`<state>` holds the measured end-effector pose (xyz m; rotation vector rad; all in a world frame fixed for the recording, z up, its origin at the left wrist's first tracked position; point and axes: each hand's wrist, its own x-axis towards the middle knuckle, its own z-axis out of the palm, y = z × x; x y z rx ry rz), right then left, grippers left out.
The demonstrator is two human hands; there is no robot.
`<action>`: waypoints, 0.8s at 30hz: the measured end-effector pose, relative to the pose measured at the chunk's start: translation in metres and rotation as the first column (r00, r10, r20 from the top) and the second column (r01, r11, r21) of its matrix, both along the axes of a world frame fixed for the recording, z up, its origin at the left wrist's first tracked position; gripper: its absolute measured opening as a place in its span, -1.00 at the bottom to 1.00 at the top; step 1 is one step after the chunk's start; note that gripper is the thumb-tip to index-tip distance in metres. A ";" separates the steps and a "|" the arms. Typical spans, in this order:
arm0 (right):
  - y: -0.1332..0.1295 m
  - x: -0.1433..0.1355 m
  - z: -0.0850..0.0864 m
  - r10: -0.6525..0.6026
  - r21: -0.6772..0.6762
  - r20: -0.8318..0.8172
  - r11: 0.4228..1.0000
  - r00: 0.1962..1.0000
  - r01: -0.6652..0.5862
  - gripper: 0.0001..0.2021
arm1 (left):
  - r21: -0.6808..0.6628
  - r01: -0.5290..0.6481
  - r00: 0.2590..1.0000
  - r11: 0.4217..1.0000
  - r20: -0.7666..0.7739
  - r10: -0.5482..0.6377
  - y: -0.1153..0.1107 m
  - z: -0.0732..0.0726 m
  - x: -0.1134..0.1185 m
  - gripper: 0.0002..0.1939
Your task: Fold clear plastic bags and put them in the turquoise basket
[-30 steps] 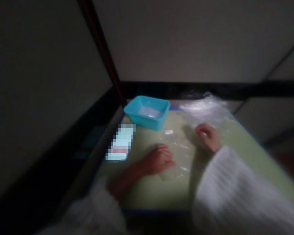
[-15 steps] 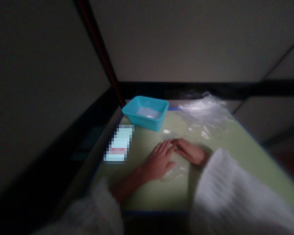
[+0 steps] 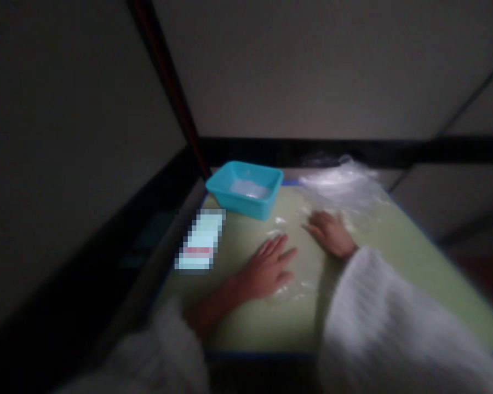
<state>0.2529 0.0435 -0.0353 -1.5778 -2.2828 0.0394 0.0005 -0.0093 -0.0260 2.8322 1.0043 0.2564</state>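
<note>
My left hand (image 3: 269, 268) lies flat with fingers spread on a clear, thin plastic sheet or bag (image 3: 298, 290) on the yellow-green tabletop. To its upper right, my right hand (image 3: 331, 234) is over the same plastic, close to a heap of clear plastic bags (image 3: 340, 183). Its thumb stands apart from its slightly bent fingers, and I see nothing held there. Blur and dim light hide the fingertips and the outline of the plastic.
A turquoise basin (image 3: 246, 205) with whitish contents stands at the table's far left corner. Nearer me is a pixelated, lit phone-like screen (image 3: 201, 241). The table (image 3: 394, 284) has a blue edge. Pale walls (image 3: 312, 71) rise behind and to the left.
My right hand has moved up and to the right, away from my left fingertips, toward the heap of plastic. The left hand stays nearly in place, its fingers a little more spread.
</note>
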 end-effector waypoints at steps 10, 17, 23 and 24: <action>-0.017 -0.031 0.011 0.530 -0.134 -0.289 0.802 0.797 -0.582 -0.53 | -0.032 0.167 0.985 0.985 0.052 -0.165 0.013 0.007 -0.012 -0.38; -0.002 -0.012 -0.006 0.057 -0.095 0.018 0.994 0.998 -0.055 -0.43 | -0.067 0.176 0.984 0.982 0.044 -0.174 0.016 0.008 -0.012 -0.40; -0.002 -0.003 0.011 0.019 0.013 -0.124 1.000 0.992 -0.018 -0.52 | -0.128 0.242 0.968 0.962 0.091 -0.232 0.026 0.013 -0.026 -0.45; -0.004 -0.004 0.015 0.039 0.028 -0.163 0.999 0.986 -0.034 -0.52 | -0.130 0.246 0.966 0.960 0.117 -0.232 0.029 0.014 -0.029 -0.52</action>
